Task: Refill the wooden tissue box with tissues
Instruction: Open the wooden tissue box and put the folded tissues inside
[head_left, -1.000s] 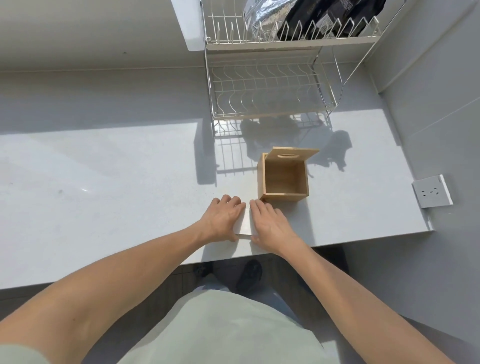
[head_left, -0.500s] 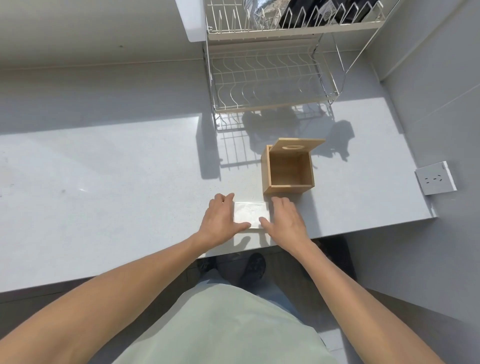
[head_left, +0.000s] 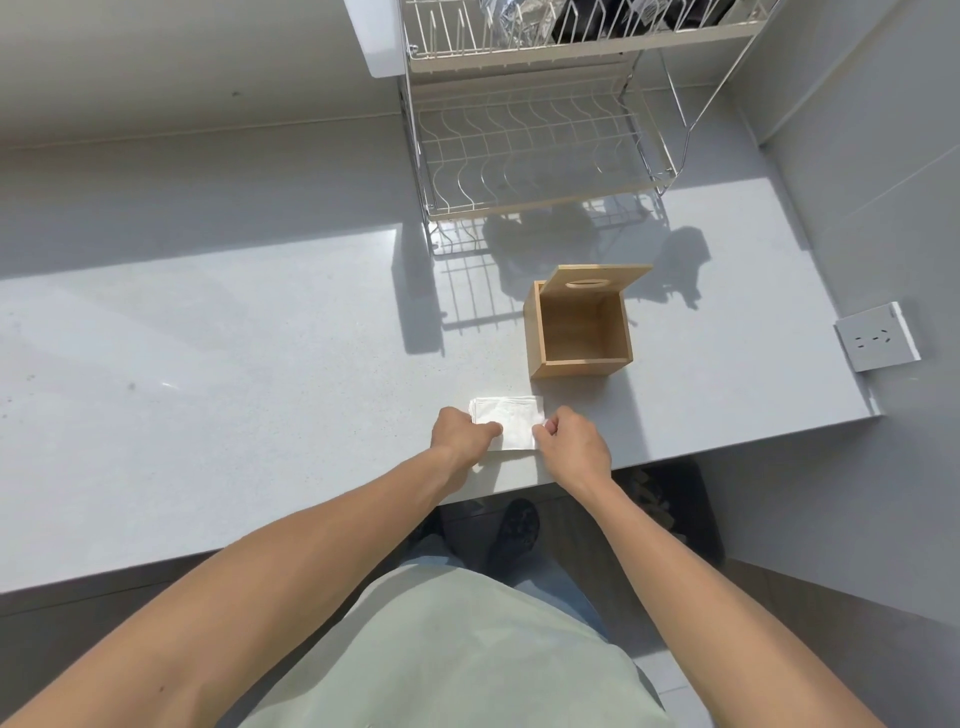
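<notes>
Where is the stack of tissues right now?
The tissues lie on the counter near its front edge, held between both hands, just in front of the open wooden box.

Both bare forearms reach forward and converge toward the middle. The left hand (head_left: 461, 435) lies knuckles up with fingers curled, thumb pointing inward. The right hand (head_left: 574, 441) mirrors it (fingers likewise curled, thumb tip toward the left), the two hands near but apart.

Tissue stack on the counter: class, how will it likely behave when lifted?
The tissue stack looks thin and soft, so it will probably sag and feel light. Its loose layers may fan apart, which likely explains why the left hand and right hand pinch opposite ends.
</notes>
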